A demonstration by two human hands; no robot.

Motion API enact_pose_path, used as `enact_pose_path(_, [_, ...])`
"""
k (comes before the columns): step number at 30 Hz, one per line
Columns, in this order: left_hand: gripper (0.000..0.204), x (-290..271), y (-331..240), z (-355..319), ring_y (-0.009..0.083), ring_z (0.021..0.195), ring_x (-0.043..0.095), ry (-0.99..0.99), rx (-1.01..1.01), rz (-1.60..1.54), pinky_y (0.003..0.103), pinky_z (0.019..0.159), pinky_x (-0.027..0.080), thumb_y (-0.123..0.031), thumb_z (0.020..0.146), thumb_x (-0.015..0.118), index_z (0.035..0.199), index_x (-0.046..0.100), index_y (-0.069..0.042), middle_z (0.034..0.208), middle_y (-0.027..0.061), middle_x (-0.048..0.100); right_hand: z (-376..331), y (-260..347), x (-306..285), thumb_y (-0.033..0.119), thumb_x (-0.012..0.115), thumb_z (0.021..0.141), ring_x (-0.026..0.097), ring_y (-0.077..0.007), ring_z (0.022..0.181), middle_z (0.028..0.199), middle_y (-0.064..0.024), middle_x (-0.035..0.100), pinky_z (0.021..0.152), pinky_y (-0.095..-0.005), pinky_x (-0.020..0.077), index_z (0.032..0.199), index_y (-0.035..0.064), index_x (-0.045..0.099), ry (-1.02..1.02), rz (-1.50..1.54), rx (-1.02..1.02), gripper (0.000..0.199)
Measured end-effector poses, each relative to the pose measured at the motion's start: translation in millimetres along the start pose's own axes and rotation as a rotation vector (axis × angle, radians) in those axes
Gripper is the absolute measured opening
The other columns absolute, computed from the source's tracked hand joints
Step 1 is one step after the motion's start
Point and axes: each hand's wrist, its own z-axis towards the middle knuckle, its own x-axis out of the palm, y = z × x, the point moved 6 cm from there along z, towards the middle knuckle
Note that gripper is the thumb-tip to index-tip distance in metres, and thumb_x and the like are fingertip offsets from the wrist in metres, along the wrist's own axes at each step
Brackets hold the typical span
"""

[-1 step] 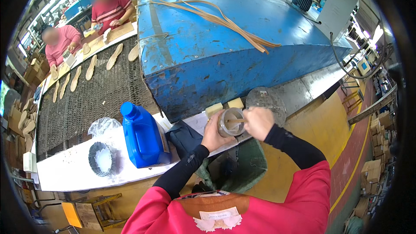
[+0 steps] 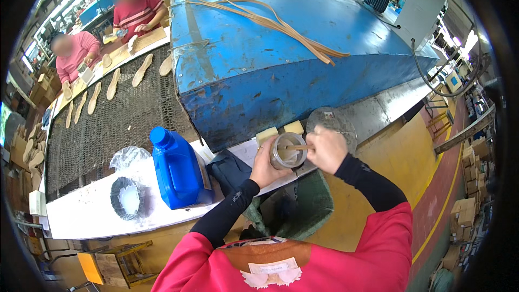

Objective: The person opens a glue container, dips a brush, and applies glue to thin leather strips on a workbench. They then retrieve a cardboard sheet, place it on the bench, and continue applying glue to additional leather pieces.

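1. L hand (image 2: 266,166) is clamping round the side of a clear jar (image 2: 291,164); jar is sitting near the worktop's edge, mid-view, open mouth facing the cam. Can't tell if its base is touching anything.
2. R hand (image 2: 327,150) is gripping a wooden stick (image 2: 298,147); the stick's other end is lying within the jar's mouth.
3. The 2 hands are working apart, jar & stick between them.
4. Pale stuff is showing inside the jar; can't tell what.
5. 2 pale yellow blocks (image 2: 293,128) are lying just beyond the jar; a clear round disc (image 2: 325,117) is lying beyond R hand.
6. Dark cloth (image 2: 228,171) is lying L of L hand; a blue jug (image 2: 175,176) is standing farther L, then a bowl (image 2: 115,200) w/ white contents.
7. A green bin (image 2: 318,213) is standing below the jar.
8. Tan strips (image 2: 286,28) are lying atop a big blue hood (image 2: 254,94); insoles (image 2: 113,84) are resting on a mesh belt (image 2: 138,111), 2 co-workers (image 2: 81,54) facing its far side.
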Motion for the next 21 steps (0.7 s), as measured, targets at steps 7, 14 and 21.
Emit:
enact_pose_path(7, [0.098, -5.7, 7.9, 3.1, 0.0320, 0.113, 0.046, 0.038, -0.046, -0.094, 0.039, 0.095, 0.037, -0.018, 0.049, 0.085, 0.129, 0.031, -0.001, 0.120, 0.0174, 0.047, -24.7, -38.7, -19.1, 0.008, 0.065, 0.069, 0.059, -0.0151, 0.054, 0.063, -0.0079, 0.062, 0.053, -0.0276, 0.0467, 0.076, -0.0018, 0.063, 0.013, 0.585, 0.325, 0.012])
enact_pose_path(14, [0.100, -2.9, 17.5, 15.6, 0.0292, 0.115, 0.046, 0.019, -0.041, -0.125, 0.038, 0.097, 0.037, -0.018, 0.049, 0.085, 0.130, 0.030, 0.000, 0.121, 0.0162, 0.047, -52.1, -67.4, -5.6, 0.006, 0.067, 0.074, 0.054, -0.0063, 0.055, 0.062, -0.0038, 0.061, 0.051, -0.0217, 0.0443, 0.079, -0.0026, 0.063, -0.113, 0.821, 0.454, 0.011])
enact_pose_path(21, [0.097, -6.8, 26.3, 23.8, 0.0236, 0.116, 0.044, 0.041, -0.057, -0.186, 0.036, 0.098, 0.036, -0.017, 0.051, 0.086, 0.129, 0.031, -0.002, 0.122, 0.0139, 0.045, -45.6, -65.4, -2.1, 0.004, 0.066, 0.074, 0.054, -0.0068, 0.055, 0.065, -0.0039, 0.061, 0.051, -0.0219, 0.0439, 0.079, -0.0028, 0.063, -0.155, 0.818, 0.474, 0.010])
